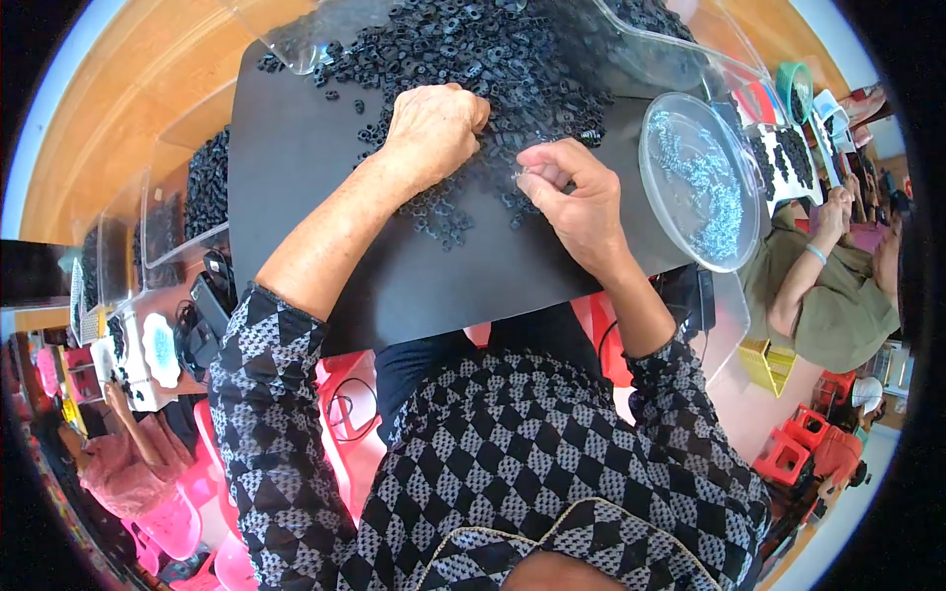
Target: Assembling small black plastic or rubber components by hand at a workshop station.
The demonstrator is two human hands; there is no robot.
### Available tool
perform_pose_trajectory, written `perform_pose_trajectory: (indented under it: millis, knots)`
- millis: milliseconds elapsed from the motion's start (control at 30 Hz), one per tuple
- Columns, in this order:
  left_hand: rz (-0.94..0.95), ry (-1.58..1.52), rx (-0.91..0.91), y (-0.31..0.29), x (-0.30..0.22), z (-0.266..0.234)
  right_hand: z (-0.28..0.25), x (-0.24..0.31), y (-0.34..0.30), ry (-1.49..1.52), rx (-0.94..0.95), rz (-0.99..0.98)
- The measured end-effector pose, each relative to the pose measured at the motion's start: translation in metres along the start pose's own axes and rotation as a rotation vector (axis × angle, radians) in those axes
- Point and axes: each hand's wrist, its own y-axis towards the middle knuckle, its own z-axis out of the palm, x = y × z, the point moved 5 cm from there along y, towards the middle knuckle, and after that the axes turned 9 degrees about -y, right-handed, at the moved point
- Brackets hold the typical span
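A heap of small black plastic parts (463,59) covers the far side of the dark tabletop (286,187). My left hand (434,128) is closed in a fist at the heap's near edge, its fingertips turned away; what they hold, if anything, is hidden. To its right, my right hand (576,192) is closed in a pinch, with a tiny clear, shiny piece just showing at the thumb and fingertip. Loose black parts (440,222) lie beneath and between both hands. On the right side of the table sits a round clear shallow dish (652,187) with many tiny bluish, glassy pieces (714,202).
Clear plastic bins (680,49) stand at the far right edge. More bins of black parts (207,182) are on the left. Co-workers sit on both sides, one in an olive top (847,295) on the right. A yellow basket (767,366) and red stools (783,455) are beyond.
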Motion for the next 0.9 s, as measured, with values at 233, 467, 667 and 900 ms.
perform_pose_trajectory:
  millis: [233,467,667,900]
  knots:
    - [0.023,-0.036,0.013,0.001,0.002,0.001,0.003,0.005,0.0,-0.071,-0.058,-0.061]
    - [-0.017,-0.089,-0.011,0.0,0.002,-0.001,0.002,0.006,0.001,-0.114,-0.09,-0.111]
    - [-0.101,-0.185,-0.019,-0.004,0.002,-0.003,0.001,0.001,0.001,-0.106,-0.108,-0.099]
    - [-0.2,-0.45,-0.219,-0.036,-0.006,-0.021,-0.003,0.01,0.001,-0.08,-0.103,-0.09]
